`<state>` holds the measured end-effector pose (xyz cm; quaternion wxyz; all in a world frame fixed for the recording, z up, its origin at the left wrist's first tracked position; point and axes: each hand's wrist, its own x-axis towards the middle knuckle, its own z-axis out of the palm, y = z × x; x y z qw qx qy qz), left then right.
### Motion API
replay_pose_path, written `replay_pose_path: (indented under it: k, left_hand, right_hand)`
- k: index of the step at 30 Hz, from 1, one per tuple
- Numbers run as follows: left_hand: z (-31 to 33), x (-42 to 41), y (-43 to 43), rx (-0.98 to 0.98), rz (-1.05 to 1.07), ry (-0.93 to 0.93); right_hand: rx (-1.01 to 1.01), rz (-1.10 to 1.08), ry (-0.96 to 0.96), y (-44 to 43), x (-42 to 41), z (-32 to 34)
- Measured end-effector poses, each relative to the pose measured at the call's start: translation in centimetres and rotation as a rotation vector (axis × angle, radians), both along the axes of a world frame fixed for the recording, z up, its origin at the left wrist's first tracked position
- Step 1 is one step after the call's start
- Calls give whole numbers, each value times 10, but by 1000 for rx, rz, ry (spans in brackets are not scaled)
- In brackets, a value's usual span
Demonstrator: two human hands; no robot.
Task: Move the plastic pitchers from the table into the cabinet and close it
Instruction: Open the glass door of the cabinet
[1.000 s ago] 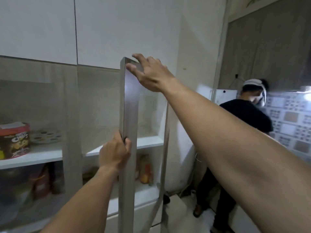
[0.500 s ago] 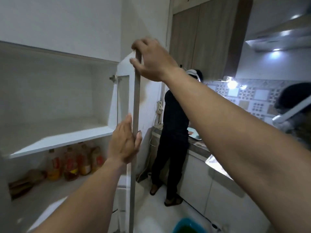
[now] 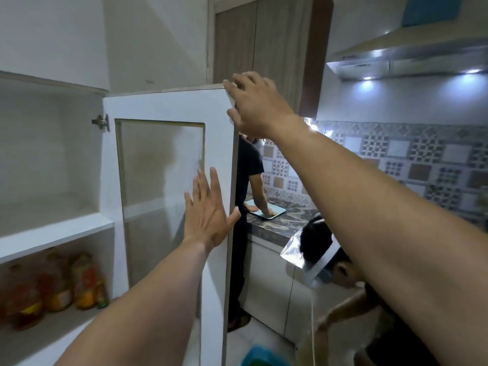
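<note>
Head view: the cabinet (image 3: 52, 159) is seen standing open, its door (image 3: 169, 107) swung wide so that the inner face and its glass pane (image 3: 158, 165) are shown, where half a second earlier only the door's edge was presented. The left hand (image 3: 208, 215), earlier curled against that edge, is now laid flat with fingers spread on the inner face near the free edge. The right hand (image 3: 253, 104) is kept at the door's top corner, fingers closed over it. One empty upper shelf (image 3: 55, 231) is seen; below it, about four bottles (image 3: 58, 283) are counted, blurred. No pitchers are in view. Two other people are seen by the surface (image 3: 277, 223).
</note>
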<state>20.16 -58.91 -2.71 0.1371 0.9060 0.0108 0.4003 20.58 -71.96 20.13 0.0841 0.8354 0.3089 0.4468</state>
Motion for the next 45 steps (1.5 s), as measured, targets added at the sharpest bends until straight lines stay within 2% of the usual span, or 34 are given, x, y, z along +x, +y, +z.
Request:
replay_pose_path:
  k: [11, 30, 40, 45]
  left_hand:
    - [0, 64, -34, -18, 23, 46]
    - [7, 103, -50, -25, 64, 94]
    - [9, 111, -48, 12, 41, 44]
    - [25, 99, -12, 83, 89, 18]
  right_hand:
    - [43, -34, 81, -23, 63, -3]
    - [69, -76, 146, -29, 101, -2]
    - [76, -118, 161, -32, 113, -3]
    - [96, 0, 88, -2, 102, -3]
